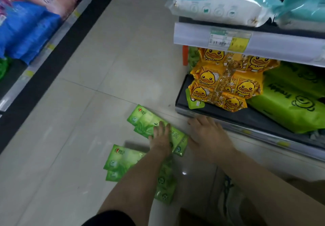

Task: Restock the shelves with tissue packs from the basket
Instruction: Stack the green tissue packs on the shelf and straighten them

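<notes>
On the floor [88,102], the left hand [161,138] presses flat fingers on a green pack [140,120]. The right hand [205,134], loose and empty, sits beside its end. Gripping both ends should lift it cleanly to the shelf [246,118].

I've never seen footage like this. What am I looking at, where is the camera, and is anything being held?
There is no machine here. A person is working with bare hands, and the single picture comes from a camera worn on their head, looking down at a shop floor. Several green tissue packs lie on the floor. The left hand rests flat on one of them, fingers straight. The right hand is open just beside that pack and appears to hold nothing. To the right is a shelf with yellow duck packs and big green packs. Teal packs sit on the level above.
</notes>
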### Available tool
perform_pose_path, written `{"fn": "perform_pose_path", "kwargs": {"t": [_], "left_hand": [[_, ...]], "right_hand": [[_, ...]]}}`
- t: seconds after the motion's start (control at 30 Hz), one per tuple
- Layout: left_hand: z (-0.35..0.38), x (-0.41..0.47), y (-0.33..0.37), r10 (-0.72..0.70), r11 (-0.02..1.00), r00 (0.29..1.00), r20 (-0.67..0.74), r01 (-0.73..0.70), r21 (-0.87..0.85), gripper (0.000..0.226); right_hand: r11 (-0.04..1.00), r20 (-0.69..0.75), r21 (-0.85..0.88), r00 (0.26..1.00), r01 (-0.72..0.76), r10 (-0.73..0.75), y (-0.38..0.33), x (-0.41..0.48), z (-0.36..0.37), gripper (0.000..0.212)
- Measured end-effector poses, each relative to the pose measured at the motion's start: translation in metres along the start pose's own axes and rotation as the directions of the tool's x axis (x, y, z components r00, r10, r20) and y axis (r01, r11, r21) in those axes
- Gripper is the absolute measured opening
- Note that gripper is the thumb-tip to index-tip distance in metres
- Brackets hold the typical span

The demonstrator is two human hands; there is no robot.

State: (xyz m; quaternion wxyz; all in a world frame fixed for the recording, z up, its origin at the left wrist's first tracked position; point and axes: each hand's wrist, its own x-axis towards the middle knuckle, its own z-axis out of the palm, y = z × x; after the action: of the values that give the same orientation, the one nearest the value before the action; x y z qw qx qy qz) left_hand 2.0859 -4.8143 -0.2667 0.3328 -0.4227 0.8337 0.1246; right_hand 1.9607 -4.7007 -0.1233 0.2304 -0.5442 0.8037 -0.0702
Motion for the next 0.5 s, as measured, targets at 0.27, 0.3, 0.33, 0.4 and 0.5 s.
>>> {"fn": "perform_pose_path", "kwargs": {"t": [0.27, 0.3, 0.33, 0.4, 0.5], "left_hand": [[0.010, 0.034, 0.010, 0.073, 0.953, 0.996, 0.057, -0.087, 0.289, 0.114], [0.011, 0.036, 0.010, 0.049, 0.953, 0.997, 0.059, -0.064, 0.295, 0.114], [0.013, 0.038, 0.011, 0.029, 0.956, 0.998, 0.059, -0.045, 0.291, 0.113], [0.014, 0.041, 0.013, 0.014, 0.959, 0.999, 0.051, -0.028, 0.281, 0.105], [0.015, 0.042, 0.017, 0.031, 0.966, 0.999, -0.019, -0.025, 0.258, 0.084]], "right_hand": [[0.999, 0.026, 0.044, 1.000, 0.000, -0.001, 0.001, 0.012, 0.000, 0.043], [0.999, 0.022, 0.048, 1.000, 0.002, -0.003, 0.001, 0.013, 0.000, 0.042], [0.999, 0.016, 0.050, 1.000, 0.006, -0.007, 0.002, 0.014, 0.001, 0.042], [0.999, 0.006, 0.053, 1.000, 0.011, -0.012, 0.002, 0.016, 0.003, 0.041], [0.998, -0.021, 0.054, 1.000, 0.021, -0.020, 0.003, 0.016, 0.005, 0.039]]}}
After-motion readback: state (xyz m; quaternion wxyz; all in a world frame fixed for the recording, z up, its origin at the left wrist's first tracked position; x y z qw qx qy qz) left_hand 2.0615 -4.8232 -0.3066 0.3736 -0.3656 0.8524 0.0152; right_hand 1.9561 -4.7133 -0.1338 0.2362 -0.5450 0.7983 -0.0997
